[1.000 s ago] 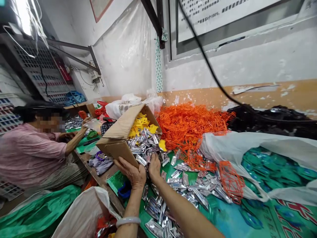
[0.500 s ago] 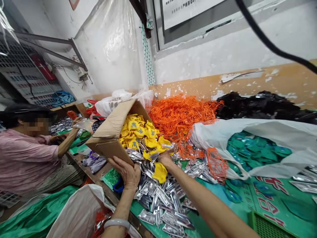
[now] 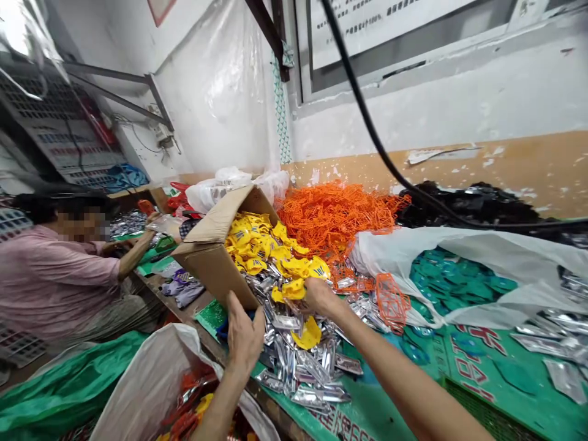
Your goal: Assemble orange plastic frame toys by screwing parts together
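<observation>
The right hand (image 3: 318, 296) is hiding its fingertips among the yellow pieces (image 3: 257, 245), and the box (image 3: 206, 267) is blocking its own bottom. The white sack (image 3: 151, 392) is running off the lower edge.

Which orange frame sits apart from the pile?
The lone orange lattice frame beside the white plastic bag; the others lie heaped against the wall.

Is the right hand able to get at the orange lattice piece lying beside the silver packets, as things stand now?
Probably yes. The right hand is close to the orange lattice piece, and only a low scatter of silver packets seems to lie between them. The cardboard box is on the hand's other side.
</observation>
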Available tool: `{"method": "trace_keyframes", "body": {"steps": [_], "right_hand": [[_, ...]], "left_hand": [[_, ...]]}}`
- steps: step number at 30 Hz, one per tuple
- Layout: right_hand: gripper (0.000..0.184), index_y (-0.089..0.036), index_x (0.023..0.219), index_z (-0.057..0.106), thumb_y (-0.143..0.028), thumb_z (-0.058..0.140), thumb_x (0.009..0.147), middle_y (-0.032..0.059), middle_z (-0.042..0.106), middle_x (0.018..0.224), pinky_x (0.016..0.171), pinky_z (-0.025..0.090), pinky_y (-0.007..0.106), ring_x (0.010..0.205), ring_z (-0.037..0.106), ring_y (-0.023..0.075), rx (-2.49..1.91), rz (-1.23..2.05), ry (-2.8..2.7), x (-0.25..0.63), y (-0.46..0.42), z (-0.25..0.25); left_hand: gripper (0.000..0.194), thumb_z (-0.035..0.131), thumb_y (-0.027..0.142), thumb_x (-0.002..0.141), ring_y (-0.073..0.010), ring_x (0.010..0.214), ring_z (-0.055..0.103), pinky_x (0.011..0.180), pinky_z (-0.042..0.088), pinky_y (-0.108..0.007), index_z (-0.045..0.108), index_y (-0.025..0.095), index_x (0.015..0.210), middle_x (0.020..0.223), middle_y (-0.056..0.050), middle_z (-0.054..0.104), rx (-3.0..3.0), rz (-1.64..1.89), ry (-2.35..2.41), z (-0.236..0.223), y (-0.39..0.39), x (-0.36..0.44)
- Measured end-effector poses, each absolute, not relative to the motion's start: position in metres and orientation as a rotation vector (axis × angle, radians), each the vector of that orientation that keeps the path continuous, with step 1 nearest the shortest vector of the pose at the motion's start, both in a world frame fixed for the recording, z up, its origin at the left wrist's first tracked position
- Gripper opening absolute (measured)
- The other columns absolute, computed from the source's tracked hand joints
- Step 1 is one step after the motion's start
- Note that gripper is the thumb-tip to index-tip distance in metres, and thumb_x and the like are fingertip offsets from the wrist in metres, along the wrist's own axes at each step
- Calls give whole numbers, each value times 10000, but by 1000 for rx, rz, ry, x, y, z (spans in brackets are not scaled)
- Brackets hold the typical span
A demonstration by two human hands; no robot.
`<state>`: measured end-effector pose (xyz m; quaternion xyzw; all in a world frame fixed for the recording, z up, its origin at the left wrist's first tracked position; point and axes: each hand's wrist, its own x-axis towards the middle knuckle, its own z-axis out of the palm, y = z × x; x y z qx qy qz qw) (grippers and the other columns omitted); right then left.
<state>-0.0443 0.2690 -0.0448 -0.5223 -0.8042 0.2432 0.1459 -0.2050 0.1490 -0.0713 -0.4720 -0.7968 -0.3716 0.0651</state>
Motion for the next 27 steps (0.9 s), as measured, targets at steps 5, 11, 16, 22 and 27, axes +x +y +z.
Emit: {"method": "trace_keyframes", "body": {"steps": [5, 11, 16, 22, 27], "right_hand": [[297, -166, 1155, 574, -325, 561, 905, 89, 598, 1167, 839, 527, 387, 997, 612, 197, -1553, 683, -2407, -5, 256, -37], [288, -154, 1129, 582, -335, 555, 907, 76, 614, 1127, 829, 529, 395, 968, 619, 190, -1603, 652, -2340, 57, 225, -35], [184, -129, 907, 635, -244, 492, 921, 46, 663, 872, 769, 500, 335, 818, 627, 162, -1606, 668, -2213, 103, 195, -33], [322, -125, 1027, 656, -214, 422, 824, 112, 711, 992, 791, 488, 330, 910, 657, 232, -1569, 704, -2040, 149, 150, -38], [471, -97, 1111, 640, -359, 384, 815, 166, 683, 1126, 896, 480, 407, 1026, 646, 276, -1549, 704, -1938, 170, 115, -49]], "left_hand": [[637, 411, 418, 866, -381, 1348, 360, 1084, 293, -539, 404, 45, 1383, 1407, -245, 465, -1611, -895, -2539, -91, 117, -178], [663, 419, 410, 869, -389, 1408, 217, 1108, 197, -557, 364, 37, 1414, 1500, -253, 302, -1775, -688, -2565, -100, 130, -153], [675, 393, 433, 892, -394, 1391, 261, 1091, 233, -558, 342, -10, 1399, 1477, -307, 309, -1817, -625, -2513, -95, 158, -151], [593, 322, 334, 918, -332, 1343, 371, 1085, 302, -469, 342, -30, 1386, 1419, -291, 411, -1848, -655, -2374, -73, 147, -156], [695, 442, 495, 876, -355, 1441, 102, 1123, 206, -523, 332, 110, 1445, 1559, -192, 204, -2150, -537, -2087, -83, 104, -138]]}}
